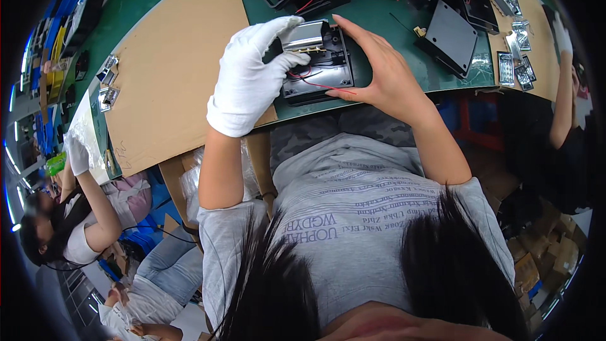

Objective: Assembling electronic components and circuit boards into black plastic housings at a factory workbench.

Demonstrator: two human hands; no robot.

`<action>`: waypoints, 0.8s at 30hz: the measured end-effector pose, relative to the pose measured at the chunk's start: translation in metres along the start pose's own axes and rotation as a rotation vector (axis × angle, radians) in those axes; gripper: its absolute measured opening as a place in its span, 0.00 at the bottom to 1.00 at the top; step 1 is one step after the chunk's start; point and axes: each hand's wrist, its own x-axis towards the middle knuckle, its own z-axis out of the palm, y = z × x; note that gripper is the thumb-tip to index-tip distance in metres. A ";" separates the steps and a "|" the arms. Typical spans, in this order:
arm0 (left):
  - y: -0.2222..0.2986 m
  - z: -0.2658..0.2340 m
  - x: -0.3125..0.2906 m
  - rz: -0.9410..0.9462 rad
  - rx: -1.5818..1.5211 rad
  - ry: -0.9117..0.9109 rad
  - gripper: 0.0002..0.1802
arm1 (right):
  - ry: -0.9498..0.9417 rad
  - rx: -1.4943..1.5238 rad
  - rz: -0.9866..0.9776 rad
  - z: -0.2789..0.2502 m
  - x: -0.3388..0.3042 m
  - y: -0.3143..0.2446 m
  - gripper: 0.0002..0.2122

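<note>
Green surface point(391, 19), one brown cardboard sheet point(177, 63) on it. I count one black housing point(319, 69) at its near edge, shiny metal part on top, red wires trailing. My gloved left hand point(249, 72) pinches its top; my bare right hand point(372, 66) clasps its side. Several black housings point(451, 35) lie beyond.

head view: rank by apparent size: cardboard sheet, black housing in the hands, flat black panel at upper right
1. cardboard sheet, by far the largest.
2. black housing held between left hand and right hand.
3. flat black panel; looks close to the housing, and it lies farther off, so unsure.
</note>
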 end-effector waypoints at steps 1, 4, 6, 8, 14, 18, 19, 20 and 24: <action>0.002 0.001 -0.001 -0.026 -0.017 0.014 0.27 | 0.002 -0.002 -0.007 0.000 0.000 0.001 0.49; 0.004 0.002 -0.002 -0.080 -0.052 0.041 0.28 | 0.007 -0.007 -0.020 0.001 -0.001 0.001 0.49; 0.003 0.001 0.000 -0.043 0.021 0.028 0.27 | 0.008 -0.005 -0.014 0.001 -0.001 0.000 0.49; 0.003 0.000 0.001 -0.006 0.095 0.014 0.26 | 0.009 -0.002 -0.009 0.000 -0.001 -0.002 0.48; 0.018 -0.013 0.012 0.226 0.452 -0.062 0.24 | 0.016 -0.010 -0.025 0.001 -0.002 -0.002 0.48; 0.027 -0.014 0.021 0.206 0.590 -0.235 0.26 | 0.014 -0.016 0.003 0.001 -0.001 -0.001 0.48; 0.026 -0.014 0.021 0.203 0.593 -0.235 0.26 | 0.012 -0.014 0.001 0.002 -0.001 -0.001 0.48; 0.025 -0.014 0.021 0.203 0.576 -0.233 0.25 | 0.014 -0.013 0.001 0.002 -0.001 -0.002 0.48; 0.021 -0.013 0.019 0.203 0.524 -0.228 0.23 | 0.019 -0.012 0.004 0.002 -0.002 -0.001 0.48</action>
